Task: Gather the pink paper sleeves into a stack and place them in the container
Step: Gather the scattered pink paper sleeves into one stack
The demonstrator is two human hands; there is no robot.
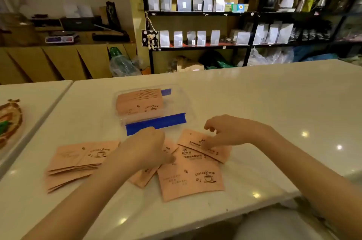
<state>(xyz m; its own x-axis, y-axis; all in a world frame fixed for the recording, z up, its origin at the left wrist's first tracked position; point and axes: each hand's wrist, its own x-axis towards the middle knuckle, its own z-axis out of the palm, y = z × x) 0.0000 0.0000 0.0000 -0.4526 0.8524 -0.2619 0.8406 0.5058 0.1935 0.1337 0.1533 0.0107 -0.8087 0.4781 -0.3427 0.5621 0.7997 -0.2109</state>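
Note:
Pink paper sleeves with coffee-cup prints lie on the white table. A fanned pile of sleeves (74,163) sits at the left. Loose sleeves lie in the middle: a large one (190,179) nearest me, a tilted one (205,144) above it, and another (143,178) partly under my left hand. My left hand (145,147) rests on the middle sleeves with fingers curled down. My right hand (225,132) presses fingertips on the tilted sleeve. A clear plastic container (176,100) with blue clips holds a stack of sleeves (139,100) behind my hands.
A second white table (29,95) adjoins on the left, carrying a patterned woven tray (9,120). Black shelves with pale pouches (195,4) and a wooden counter (58,59) stand beyond the table's far edge. The near table edge runs at the lower right.

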